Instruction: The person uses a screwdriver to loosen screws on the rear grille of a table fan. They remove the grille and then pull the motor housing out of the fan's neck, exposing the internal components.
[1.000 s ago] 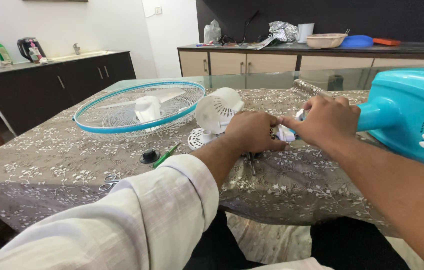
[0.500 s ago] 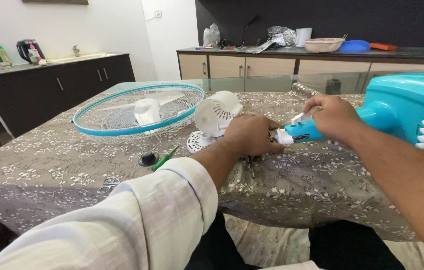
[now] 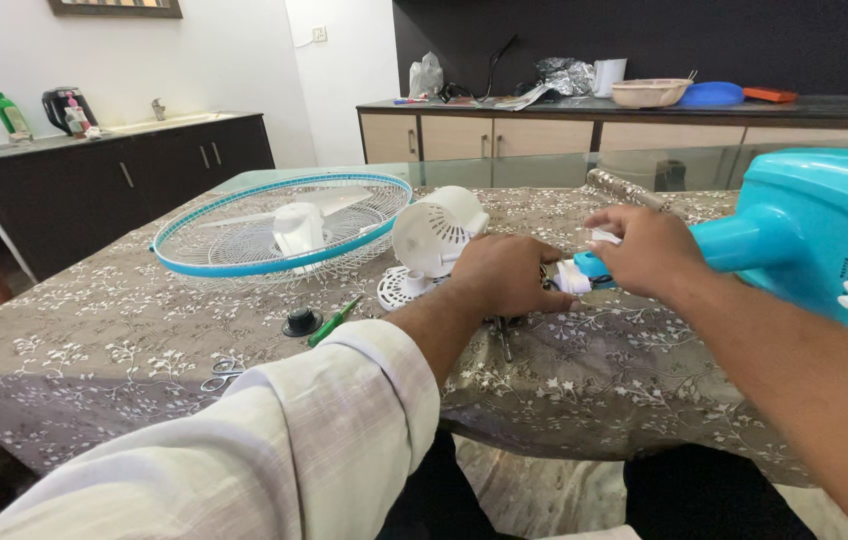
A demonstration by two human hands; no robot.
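On the patterned cloth [image 3: 94, 350] lie a blue-rimmed fan grille [image 3: 279, 232], a black knob [image 3: 302, 322], a green screwdriver [image 3: 333, 321] and scissors [image 3: 220, 375].

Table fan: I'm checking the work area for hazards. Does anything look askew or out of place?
The fan lies in pieces: its grille flat on the table, the white motor cover tipped over, the turquoise base on its side. Nothing looks spilled or broken.

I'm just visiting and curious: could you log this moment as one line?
left hand: resting on fan motor parts | right hand: gripping turquoise fan neck | fan grille: flat on table | screwdriver: untouched
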